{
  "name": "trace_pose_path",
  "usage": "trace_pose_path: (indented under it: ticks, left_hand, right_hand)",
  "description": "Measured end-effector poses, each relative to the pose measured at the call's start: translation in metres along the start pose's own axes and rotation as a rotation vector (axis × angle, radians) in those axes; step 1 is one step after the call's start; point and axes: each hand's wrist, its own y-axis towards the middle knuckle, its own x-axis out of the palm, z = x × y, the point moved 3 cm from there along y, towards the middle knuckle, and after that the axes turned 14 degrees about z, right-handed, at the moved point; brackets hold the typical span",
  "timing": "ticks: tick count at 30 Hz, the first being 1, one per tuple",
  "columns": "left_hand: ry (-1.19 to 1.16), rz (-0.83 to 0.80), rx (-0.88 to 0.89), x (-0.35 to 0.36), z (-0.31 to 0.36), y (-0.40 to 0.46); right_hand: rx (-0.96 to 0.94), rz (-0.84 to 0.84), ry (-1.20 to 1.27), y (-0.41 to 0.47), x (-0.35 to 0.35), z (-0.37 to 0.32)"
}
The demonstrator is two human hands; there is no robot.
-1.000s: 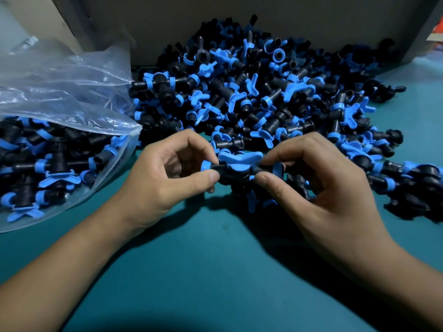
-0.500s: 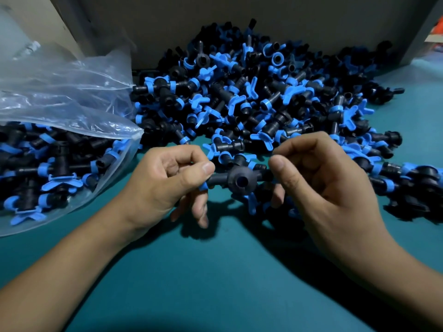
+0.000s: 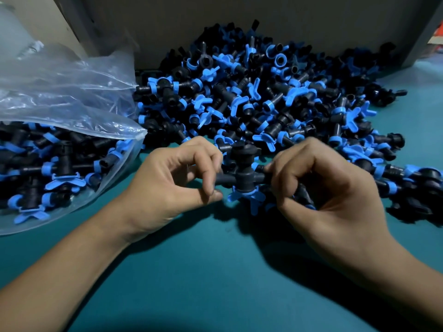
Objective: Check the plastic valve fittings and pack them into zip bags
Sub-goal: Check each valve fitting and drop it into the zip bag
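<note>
I hold one black valve fitting (image 3: pixel 242 179) with a blue butterfly handle just above the teal table, in front of the pile. My left hand (image 3: pixel 175 185) pinches its left stub between thumb and forefinger. My right hand (image 3: pixel 318 185) pinches its right stub the same way. The blue handle points down toward me. A large heap of black and blue valve fittings (image 3: pixel 263 99) lies behind my hands. At the left lies a clear zip bag (image 3: pixel 72 111), its mouth open toward the pile and partly filled with fittings.
A grey wall or box side (image 3: pixel 215 17) stands right behind the heap. The teal table surface (image 3: pixel 215 283) stretches toward me under my forearms. More fittings trail along the right edge (image 3: pixel 412 178).
The fitting has been rotated between my fingers: its blue handle went from facing up to pointing down toward me. Both hands kept their pinch and stayed in place.
</note>
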Motion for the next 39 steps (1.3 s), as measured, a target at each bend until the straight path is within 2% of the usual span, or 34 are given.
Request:
trace_pose_path:
  ticks: [8,14,20,24,29,34,39]
  left_hand:
    - [-0.055,-0.036,-0.009,-0.001,0.003,-0.001]
    - [-0.114,0.013,-0.145,-0.009,-0.006,-0.002]
    - [-0.108,-0.052,-0.279,0.003,-0.01,-0.003]
    - [-0.077,-0.037,-0.324,0.008,-0.011,-0.004]
    - [-0.025,-0.078,-0.314,0.007,-0.011,-0.004]
    - [0.093,-0.119,-0.265,0.008,-0.01,-0.005]
    - [0.106,-0.162,-0.242,0.01,-0.006,-0.007]
  right_hand:
    - [-0.023,0.016,-0.021,0.002,-0.002,-0.002]
    - [0.196,0.099,0.057,-0.002,0.003,0.002]
    - [0.287,0.126,-0.027,-0.006,0.007,0.006]
    - [0.347,0.155,-0.017,-0.008,0.007,0.008]
    - [0.375,0.179,-0.072,-0.009,0.005,0.012]
    - [0.43,0.257,-0.017,-0.007,0.001,0.013]
    - [0.448,0.264,0.025,-0.008,0.003,0.01]
